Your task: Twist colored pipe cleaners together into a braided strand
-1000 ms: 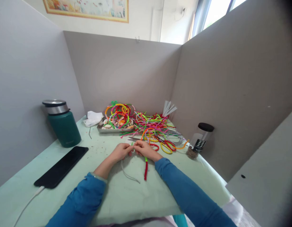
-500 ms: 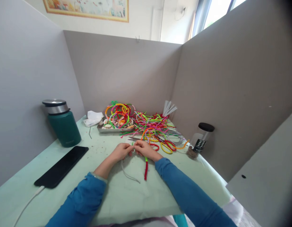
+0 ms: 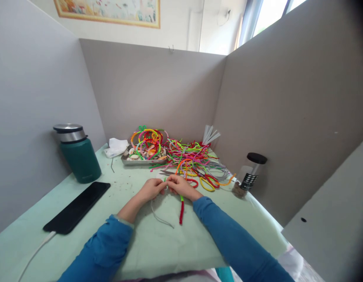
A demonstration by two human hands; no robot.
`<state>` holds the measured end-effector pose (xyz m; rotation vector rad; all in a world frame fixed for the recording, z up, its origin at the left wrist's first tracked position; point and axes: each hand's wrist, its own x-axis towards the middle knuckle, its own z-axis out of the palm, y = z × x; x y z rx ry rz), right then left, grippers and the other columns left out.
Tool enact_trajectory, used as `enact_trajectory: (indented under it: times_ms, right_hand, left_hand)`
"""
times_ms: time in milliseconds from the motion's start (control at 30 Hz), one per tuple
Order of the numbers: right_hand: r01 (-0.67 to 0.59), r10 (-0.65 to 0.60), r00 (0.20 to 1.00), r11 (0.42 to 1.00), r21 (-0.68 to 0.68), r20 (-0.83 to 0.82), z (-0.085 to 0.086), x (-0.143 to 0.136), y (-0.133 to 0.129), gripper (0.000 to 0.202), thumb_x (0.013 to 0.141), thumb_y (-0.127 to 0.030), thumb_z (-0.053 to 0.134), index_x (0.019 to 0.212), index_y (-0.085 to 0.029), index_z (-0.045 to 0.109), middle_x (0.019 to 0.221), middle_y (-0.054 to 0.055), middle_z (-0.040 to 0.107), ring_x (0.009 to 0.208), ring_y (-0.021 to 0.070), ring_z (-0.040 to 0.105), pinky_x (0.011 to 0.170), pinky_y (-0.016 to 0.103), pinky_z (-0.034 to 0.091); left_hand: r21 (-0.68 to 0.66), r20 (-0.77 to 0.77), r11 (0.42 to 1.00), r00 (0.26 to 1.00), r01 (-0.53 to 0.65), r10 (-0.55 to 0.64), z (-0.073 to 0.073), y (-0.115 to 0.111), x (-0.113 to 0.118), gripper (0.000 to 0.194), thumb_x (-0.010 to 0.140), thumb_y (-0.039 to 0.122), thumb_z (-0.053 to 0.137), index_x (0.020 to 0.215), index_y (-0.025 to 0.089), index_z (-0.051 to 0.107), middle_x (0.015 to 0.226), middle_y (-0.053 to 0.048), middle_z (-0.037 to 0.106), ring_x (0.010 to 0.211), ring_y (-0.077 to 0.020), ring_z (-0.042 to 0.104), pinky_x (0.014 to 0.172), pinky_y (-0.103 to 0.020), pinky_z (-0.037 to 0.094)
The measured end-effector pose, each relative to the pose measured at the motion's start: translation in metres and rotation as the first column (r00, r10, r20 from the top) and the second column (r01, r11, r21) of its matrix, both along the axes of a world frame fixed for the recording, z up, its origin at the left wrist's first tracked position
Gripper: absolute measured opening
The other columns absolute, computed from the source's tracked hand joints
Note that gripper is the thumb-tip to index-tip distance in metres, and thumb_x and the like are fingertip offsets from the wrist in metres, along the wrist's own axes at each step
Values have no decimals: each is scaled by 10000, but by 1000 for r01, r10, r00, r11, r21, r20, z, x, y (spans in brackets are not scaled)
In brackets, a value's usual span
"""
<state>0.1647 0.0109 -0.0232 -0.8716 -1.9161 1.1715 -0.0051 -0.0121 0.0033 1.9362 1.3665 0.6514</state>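
Note:
My left hand (image 3: 153,188) and my right hand (image 3: 180,185) meet at the fingertips over the middle of the table, both closed in a pinch. Beneath my left fingers a thin grey cord (image 3: 162,220) trails in a loop toward me. From under my right hand comes a pipe cleaner (image 3: 181,211), lime green at the top and red below. A small green tip pokes up between the hands; the fingers hide what it belongs to. Just behind my right hand lie scissors (image 3: 166,172), partly covered.
Behind the hands stand a metal tray (image 3: 144,161) with shells and colourful loops, and a heap of pipe cleaners (image 3: 190,152). A green bottle (image 3: 80,156) and a phone (image 3: 77,207) are on the left. A black-lidded jar (image 3: 248,176) stands right; grey partitions (image 3: 152,86) enclose the table.
Almost nothing differs. Both hands stay pinched together at the same spot, with the cord and pipe cleaner hanging as before; the whole view has shifted very slightly.

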Motion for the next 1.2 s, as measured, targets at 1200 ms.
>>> enact_trajectory:
  times_ms: [1200]
  right_hand:
    - [-19, 18, 1000, 999, -31, -16, 1, 1, -2, 175, 772, -331, 554, 834, -169, 523, 550, -47, 489, 423, 61, 391, 376, 159, 280]
  left_hand:
    - [-179, 266, 983, 960, -37, 84, -11, 5, 1, 488, 684, 619, 468, 621, 137, 512, 492, 14, 532, 290, -51, 360, 313, -197, 293]
